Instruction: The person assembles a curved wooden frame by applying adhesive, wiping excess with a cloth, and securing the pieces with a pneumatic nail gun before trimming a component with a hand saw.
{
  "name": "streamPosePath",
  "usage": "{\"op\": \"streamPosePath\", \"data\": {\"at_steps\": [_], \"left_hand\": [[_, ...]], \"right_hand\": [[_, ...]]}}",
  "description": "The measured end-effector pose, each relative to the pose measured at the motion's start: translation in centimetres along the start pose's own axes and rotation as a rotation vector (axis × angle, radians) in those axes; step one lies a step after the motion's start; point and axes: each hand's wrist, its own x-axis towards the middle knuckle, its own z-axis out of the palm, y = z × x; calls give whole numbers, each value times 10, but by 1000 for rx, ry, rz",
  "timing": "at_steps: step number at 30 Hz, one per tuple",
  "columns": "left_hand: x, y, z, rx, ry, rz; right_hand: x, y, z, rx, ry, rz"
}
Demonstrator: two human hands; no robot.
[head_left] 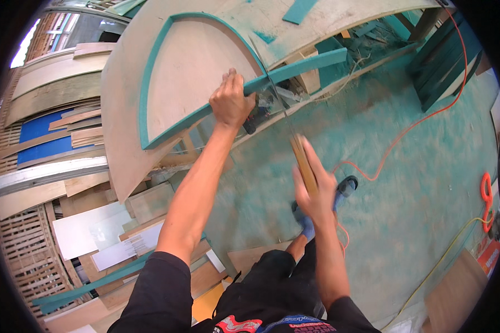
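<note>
A teal-edged curved frame (148, 94) lies on a pale wooden tabletop (125, 116). Along its near side runs a straight teal strip (308, 64), whose right end sticks out past the curve and over the table's edge. My left hand (231, 102) is closed over this strip, left of the saw. My right hand (315, 191) grips the wooden handle of a handsaw (304, 164). Its thin dark blade crosses the strip close to where the curved piece meets it; how deep it sits is unclear. A dark tool (251, 122), partly hidden, is below my left hand.
Stacked boards and wood offcuts (61, 130) fill the left side. A short teal piece (300, 10) lies at the table's far side. An orange cord (394, 145) trails over the teal-stained floor (405, 188). Dark panels (436, 66) stand at upper right.
</note>
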Motion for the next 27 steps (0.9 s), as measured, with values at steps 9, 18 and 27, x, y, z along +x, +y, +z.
{"op": "streamPosePath", "data": {"at_steps": [9,18,27], "left_hand": [[-6,-4,5,35,47,-5],[1,-1,5,21,-9,-8],[-1,-4,4,39,4,-3]], "right_hand": [[-70,3,-47,-72,9,-38],[17,14,16,113,80,-20],[-10,10,-5,9,23,-10]]}}
